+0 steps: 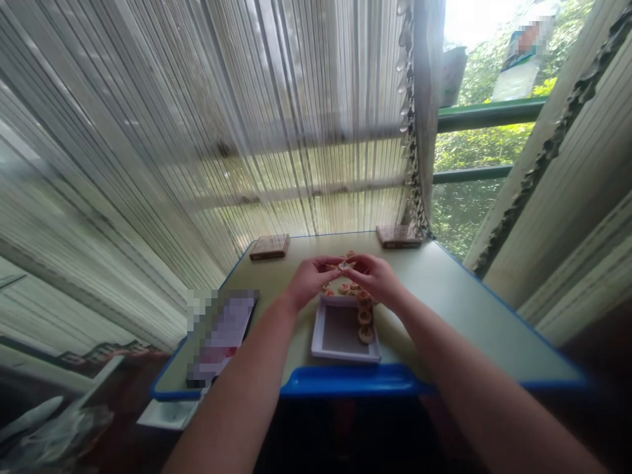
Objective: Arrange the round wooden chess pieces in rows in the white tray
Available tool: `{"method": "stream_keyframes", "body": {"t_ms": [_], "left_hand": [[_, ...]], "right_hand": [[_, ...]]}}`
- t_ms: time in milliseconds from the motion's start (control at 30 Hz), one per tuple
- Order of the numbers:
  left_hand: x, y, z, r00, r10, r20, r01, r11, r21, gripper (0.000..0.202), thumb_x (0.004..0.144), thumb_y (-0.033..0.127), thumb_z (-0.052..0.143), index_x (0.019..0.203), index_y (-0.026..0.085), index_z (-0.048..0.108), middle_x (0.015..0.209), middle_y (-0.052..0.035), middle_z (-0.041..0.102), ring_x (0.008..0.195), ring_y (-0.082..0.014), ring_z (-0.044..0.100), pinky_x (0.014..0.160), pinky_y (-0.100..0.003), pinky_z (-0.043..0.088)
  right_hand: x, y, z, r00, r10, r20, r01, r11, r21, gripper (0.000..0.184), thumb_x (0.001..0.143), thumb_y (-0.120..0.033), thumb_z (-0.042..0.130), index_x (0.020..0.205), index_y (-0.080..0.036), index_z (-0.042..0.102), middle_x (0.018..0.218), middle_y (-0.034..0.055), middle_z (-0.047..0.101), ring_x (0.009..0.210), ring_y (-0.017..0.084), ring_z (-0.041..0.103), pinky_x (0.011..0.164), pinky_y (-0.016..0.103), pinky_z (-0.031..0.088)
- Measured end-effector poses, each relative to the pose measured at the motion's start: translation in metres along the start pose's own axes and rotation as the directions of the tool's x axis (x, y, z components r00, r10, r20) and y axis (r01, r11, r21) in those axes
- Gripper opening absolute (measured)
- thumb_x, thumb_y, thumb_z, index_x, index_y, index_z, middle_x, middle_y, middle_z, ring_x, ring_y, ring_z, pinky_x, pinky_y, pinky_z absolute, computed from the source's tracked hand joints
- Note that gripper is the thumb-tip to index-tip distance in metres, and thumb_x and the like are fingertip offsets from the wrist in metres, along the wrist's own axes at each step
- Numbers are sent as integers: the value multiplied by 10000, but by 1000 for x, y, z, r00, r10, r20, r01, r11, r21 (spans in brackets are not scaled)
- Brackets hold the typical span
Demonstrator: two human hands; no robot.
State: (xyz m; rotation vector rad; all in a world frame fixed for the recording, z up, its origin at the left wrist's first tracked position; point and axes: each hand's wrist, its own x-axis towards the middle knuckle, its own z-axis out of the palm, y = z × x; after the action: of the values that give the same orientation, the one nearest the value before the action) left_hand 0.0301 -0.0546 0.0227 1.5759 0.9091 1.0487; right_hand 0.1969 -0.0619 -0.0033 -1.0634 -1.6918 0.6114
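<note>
Your white box (318, 329) on the blue-rimmed table (469, 296) holds round wooden pieces (365, 317) lined along its right wall. Just beyond it, your left hand (309, 280) and right hand (378, 276) meet, fingertips pinching one disc (344, 265) above the loose pile (345, 288).

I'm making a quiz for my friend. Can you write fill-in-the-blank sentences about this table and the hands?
1. The table has an edge coloured ____.
2. Round pieces lie along one side of a shallow box coloured ____.
3. At the table's far edge lie ____ flat wooden boxes.
4. The fingers of the left hand and the ____ hand pinch a small piece together.
Missing words: blue; white; two; right.
</note>
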Motion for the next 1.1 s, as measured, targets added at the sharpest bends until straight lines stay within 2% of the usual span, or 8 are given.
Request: {"method": "stream_keyframes", "body": {"t_ms": [300,467,533,633,733,833,933,1100], "left_hand": [[-4,7,-3,999,45,31,-47,995,88,460,602,281,728,1038,155,652,997,-96,675,807,-171,623,637,-248,491],[-7,7,-4,995,98,-30,-85,955,286,348,665,303,661,973,143,688,848,-78,692,668,-130,584,550,-209,441],[-11,6,-1,990,138,4,-129,911,391,328,675,338,655,939,149,701,765,-58,679,561,-98,518,483,-199,384],[-22,7,5,969,201,143,-246,848,470,319,684,383,655,896,152,712,717,-41,650,513,-79,445,449,-199,327],[-39,9,8,938,254,237,-340,809,480,302,701,391,649,868,149,717,744,-50,648,571,-95,484,494,-209,364],[-56,9,7,914,298,275,-401,769,498,244,740,362,621,828,158,723,804,-67,664,722,-140,561,634,-240,432],[-65,7,7,893,313,322,-445,719,534,210,743,344,622,803,173,728,849,-73,670,848,-175,573,773,-284,434],[-68,2,9,862,258,437,-483,681,551,190,738,322,621,802,182,731,852,-60,690,852,-179,585,821,-299,415]], "right_hand": [[-4,-7,-12,998,18,-54,-18,1000,11,334,693,-397,626,901,-135,635,609,14,595,539,111,526,499,229,421],[-19,-31,-38,980,150,-134,-133,983,128,370,680,-432,638,884,-123,626,694,51,642,613,136,577,531,238,444],[-35,-39,-42,981,151,-121,-138,984,114,381,694,-443,624,899,-122,625,672,43,629,583,130,559,509,233,428],[-67,-40,-37,990,97,-105,-97,995,8,366,716,-446,602,902,-132,635,616,21,593,548,121,521,508,233,409],[-96,-35,-29,989,77,-123,-88,992,-90,330,739,-432,579,897,-151,646,585,1,561,537,113,496,522,230,400],[-112,-32,-25,986,121,-111,-134,984,-117,326,743,-432,566,898,-157,649,564,-12,541,519,107,480,509,222,386],[-117,-32,-24,990,134,-37,-138,981,-135,324,735,-427,573,907,-164,649,568,-21,524,517,101,461,497,215,365],[-115,-33,-23,988,151,40,-139,966,-220,310,722,-421,588,892,-171,655,533,-40,467,504,94,411,484,213,326]]}}
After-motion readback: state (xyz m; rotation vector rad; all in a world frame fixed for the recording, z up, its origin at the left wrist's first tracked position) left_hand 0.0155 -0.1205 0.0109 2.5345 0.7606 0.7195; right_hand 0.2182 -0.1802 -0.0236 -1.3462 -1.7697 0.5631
